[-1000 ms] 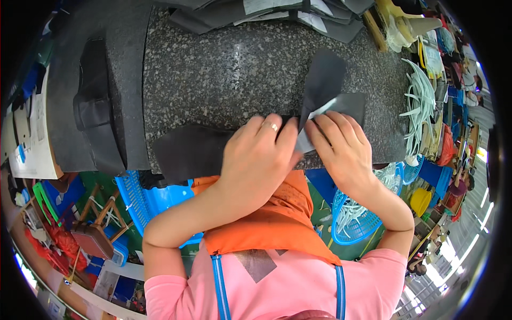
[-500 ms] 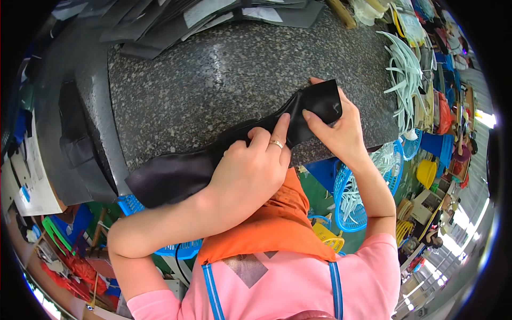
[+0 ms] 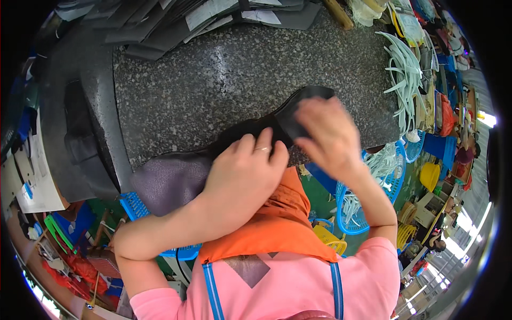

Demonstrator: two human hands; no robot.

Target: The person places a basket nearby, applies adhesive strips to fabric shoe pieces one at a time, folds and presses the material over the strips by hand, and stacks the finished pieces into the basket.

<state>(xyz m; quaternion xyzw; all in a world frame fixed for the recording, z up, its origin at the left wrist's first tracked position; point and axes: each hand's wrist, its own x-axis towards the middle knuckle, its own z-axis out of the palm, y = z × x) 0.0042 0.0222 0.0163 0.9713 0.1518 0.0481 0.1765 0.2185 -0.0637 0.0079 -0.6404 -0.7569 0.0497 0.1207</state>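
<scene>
**Dark strip runs lower left to upper right beneath both hands**

Where the speckled granite table (image 3: pixel 213 80) meets the person's body, a long dark piece of flexible sheet material (image 3: pixel 170 178) lies across the near edge of the slab; its long axis runs from the lower left, where a broad greyish end hangs off the table edge, up to the upper right, where a narrower black end (image 3: pixel 309 98) curls upward. Both hands sit on it, side by side along that axis; the left hand (image 3: pixel 242 173) rests on the middle stretch, palm down, fingers bent and close together, a ring on one finger, pressing the sheet against the table rim; the right hand (image 3: pixel 325 133) is at the raised end, blurred, fingers loosely curled over the black tip; whether it pinches the tip or only lies over it I cannot tell. The broad end therefore lies to the left of the left hand and clear of it, while the curled end is under the right hand alone; the right hand is the nearer to the lifted tip, the left the nearer to the hanging bulk.

Farther back on the table, flat dark sheets (image 3: pixel 176 21) are stacked along the far edge; pale green straps (image 3: pixel 405 74) are heaped at the right; blue baskets (image 3: pixel 357 208) stand below the table on that side.
</scene>
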